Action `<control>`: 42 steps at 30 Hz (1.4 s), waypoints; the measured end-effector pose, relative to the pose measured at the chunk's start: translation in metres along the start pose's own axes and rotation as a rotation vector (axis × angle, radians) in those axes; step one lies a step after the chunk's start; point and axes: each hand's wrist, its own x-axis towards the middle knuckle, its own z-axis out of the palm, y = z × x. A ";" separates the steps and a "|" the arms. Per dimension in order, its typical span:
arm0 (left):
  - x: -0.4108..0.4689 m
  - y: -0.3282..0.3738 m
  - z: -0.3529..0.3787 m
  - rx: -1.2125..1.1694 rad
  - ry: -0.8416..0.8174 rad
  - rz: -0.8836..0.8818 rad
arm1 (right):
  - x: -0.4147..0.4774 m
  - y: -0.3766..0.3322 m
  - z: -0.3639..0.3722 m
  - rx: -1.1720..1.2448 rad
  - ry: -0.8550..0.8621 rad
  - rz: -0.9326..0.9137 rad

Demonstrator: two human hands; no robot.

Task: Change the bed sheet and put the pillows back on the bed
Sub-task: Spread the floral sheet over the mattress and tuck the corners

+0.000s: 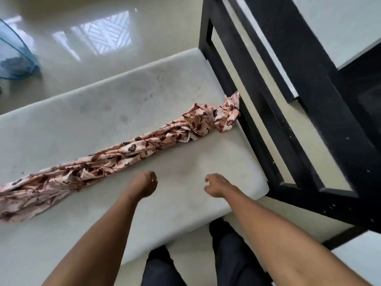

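My left hand [144,183] and right hand [214,185] are loosely curled, gripping nothing, over the near side of the mattress [123,104]. Floral sheet [132,149] lies roped diagonally across the mattress. Its far end looks caught at the mattress edge by the black frame [268,112]. Risk: if I pull hard, it snags or tears there.

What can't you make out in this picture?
- Sheet: left end cut off by the head view's left edge; right end drops past the mattress edge.
- Blue thing: cut by the left edge, blurred.
- Left hand: fingers hidden behind its back.
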 end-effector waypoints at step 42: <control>0.114 0.038 0.073 -0.012 0.387 0.103 | 0.117 0.040 -0.046 -0.068 0.411 -0.174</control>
